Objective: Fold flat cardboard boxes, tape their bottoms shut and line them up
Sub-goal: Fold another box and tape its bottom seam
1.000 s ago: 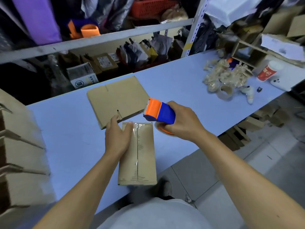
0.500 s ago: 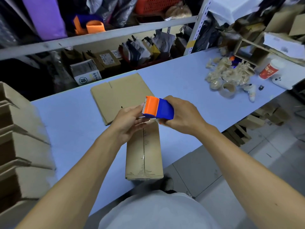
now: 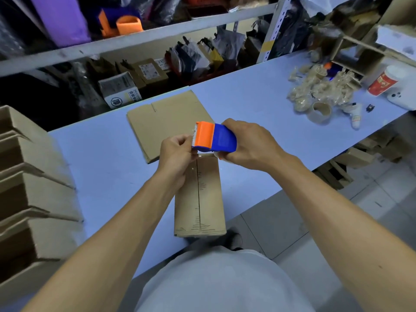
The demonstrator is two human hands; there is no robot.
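Lifted off the folded box (image 3: 200, 194) at the table's (image 3: 108, 154) near edge, the left hand (image 3: 176, 152) now pinches the tape end at the dispenser (image 3: 213, 138) gripped by the right hand (image 3: 249, 144), apparently mid-taping, with the strip next needing pulling along the bottom seam.

The right hand (image 3: 249, 144) is gripping an orange and blue tape dispenser (image 3: 213, 137) above the far end of a folded box (image 3: 199, 197) that is standing on the blue worktop (image 3: 101, 158), while the left hand (image 3: 176, 152) is pinching at the dispenser's orange front. A stack of flat cardboard (image 3: 166, 119) is lying just beyond the hands, and open boxes (image 3: 29, 188) are standing in a row at the left.
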